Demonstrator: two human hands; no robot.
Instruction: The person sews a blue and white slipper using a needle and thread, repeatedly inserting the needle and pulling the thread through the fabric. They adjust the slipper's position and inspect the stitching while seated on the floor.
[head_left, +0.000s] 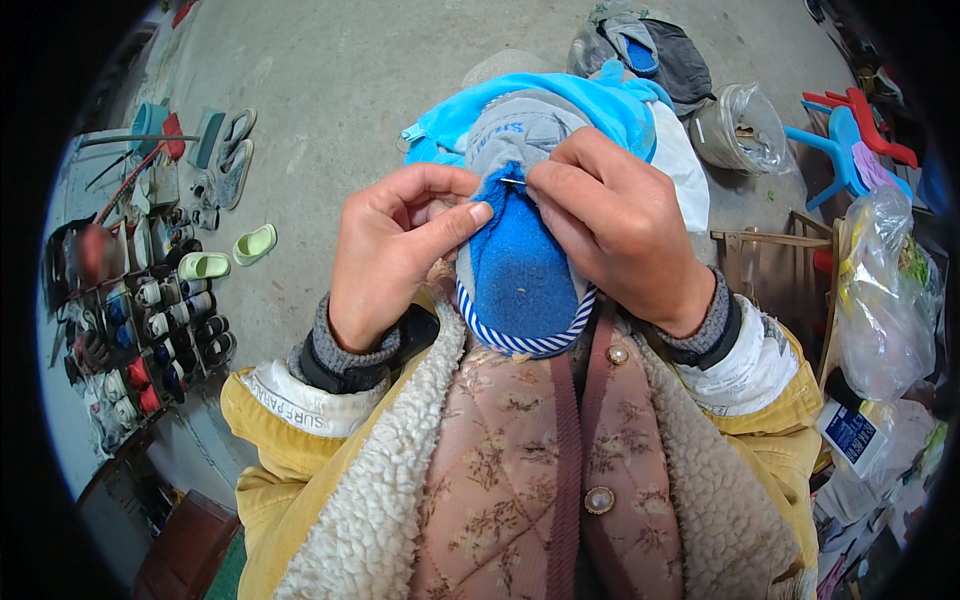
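Observation:
In front of my chest is a slipper [525,285] with a blue lining, a grey upper and a blue-and-white striped edge. Its heel end points toward me. My left hand [390,240] pinches the left side of the slipper's opening between thumb and fingers. At the opening's right side, my right hand [625,225] is closed around a thin, shiny needle [512,181], which lies across the blue lining. Part of the needle is hidden by my right fingers. Under the slipper's toe spreads a bright blue cloth [455,115].
A second grey-and-blue slipper [638,50] rests on a dark bag at the far side. To the right stand a bucket [712,138] with a plastic liner, a blue stool [845,150] and plastic bags [885,310]. Shoe racks [150,320] and green slippers [255,244] are on the left.

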